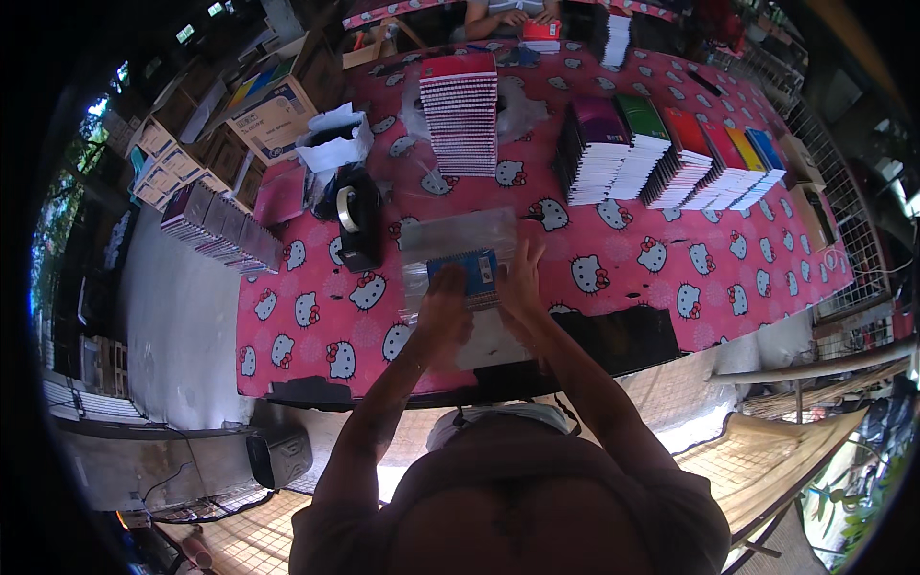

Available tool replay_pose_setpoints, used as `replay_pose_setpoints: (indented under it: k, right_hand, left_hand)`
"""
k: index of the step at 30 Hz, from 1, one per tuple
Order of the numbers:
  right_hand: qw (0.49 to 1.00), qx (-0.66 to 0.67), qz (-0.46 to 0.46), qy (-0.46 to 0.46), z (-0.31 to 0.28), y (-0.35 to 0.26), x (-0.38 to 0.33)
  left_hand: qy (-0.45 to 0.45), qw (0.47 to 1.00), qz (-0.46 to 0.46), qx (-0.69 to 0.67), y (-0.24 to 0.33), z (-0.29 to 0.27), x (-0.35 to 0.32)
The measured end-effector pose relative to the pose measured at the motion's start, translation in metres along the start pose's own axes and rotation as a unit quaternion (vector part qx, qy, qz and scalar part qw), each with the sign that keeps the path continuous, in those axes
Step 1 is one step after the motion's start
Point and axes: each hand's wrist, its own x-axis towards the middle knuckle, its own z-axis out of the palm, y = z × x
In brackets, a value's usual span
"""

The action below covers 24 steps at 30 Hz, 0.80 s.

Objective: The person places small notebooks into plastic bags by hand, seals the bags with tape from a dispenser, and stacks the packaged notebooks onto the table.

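Note:
A small blue spiral notebook (476,268) with a pale label lies in front of me on the table, on or within clear plastic wrap (450,230). My left hand (444,305) is over the notebook's left part, its fingers bent down and smeared by motion. Whether they grip the notebook is unclear. At the notebook's right edge, my right hand (520,280) has its fingers stretched out along the plastic. Just left of the plastic stands a black tape dispenser (360,230) with a roll of tape.
The table has a pink cartoon-cat cover (613,273). A tall red notebook stack (460,115) stands beyond my hands. Rows of coloured notebooks (661,158) are at right, purple notebooks (220,230) at left. Cardboard boxes (273,120) sit behind. Across the table, another person's hands (527,17) are near a red notebook.

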Motion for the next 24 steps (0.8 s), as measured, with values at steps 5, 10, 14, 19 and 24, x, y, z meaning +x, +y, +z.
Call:
replay_pose_setpoints:
  k: [5,10,14,19,24]
  right_hand:
    - [0.936,0.213,0.204,-0.189,-0.055,0.127,0.056]
    - [0.973,-0.139,-0.182,-0.025,-0.054,-0.006,0.016]
    - [0.915,-0.238,-0.284,-0.157,-0.020,0.006,-0.020]
    - [0.904,-0.268,-0.293,-0.160,-0.022,0.006,-0.024]
    - [0.903,-0.268,-0.298,-0.155,-0.026,0.011,-0.019]
  left_hand:
    - [-0.036,0.998,0.034,-0.039,0.028,-0.012,0.039]
    - [0.009,1.000,-0.029,0.005,0.002,0.003,0.003]
    - [-0.031,0.999,-0.004,-0.013,0.011,-0.003,0.016]
    - [-0.022,0.994,-0.097,0.048,0.008,-0.025,-0.029]
    - [0.255,0.941,-0.223,-0.012,-0.111,-0.075,-0.026]
